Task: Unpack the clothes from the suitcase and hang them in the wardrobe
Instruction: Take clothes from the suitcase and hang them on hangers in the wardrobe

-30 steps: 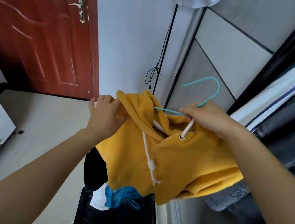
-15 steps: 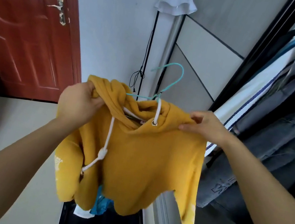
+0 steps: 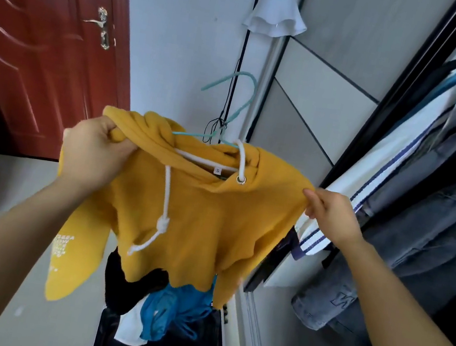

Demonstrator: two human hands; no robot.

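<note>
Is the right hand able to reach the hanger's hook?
Probably yes. The hanger hook sticks up bare above the yellow hoodie, with nothing between it and the right hand, but that hand pinches the hoodie's shoulder and must let go first.

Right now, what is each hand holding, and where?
Both hold the mustard-yellow hooded sweatshirt: left hand grips one shoulder by the hood, right hand pinches the other shoulder.

The right hand (image 3: 332,215) is off the neck of the teal hanger (image 3: 242,74) and out at the shoulder of the yellow hoodie (image 3: 198,213), pinching it there, while the left hand (image 3: 93,149) draws the hood side the other way. The bunched garment opens out flat across the hanger, a sleeve (image 3: 75,252) drops free on the left, and the drawstring (image 3: 167,192) now hangs straight down the front.
</note>
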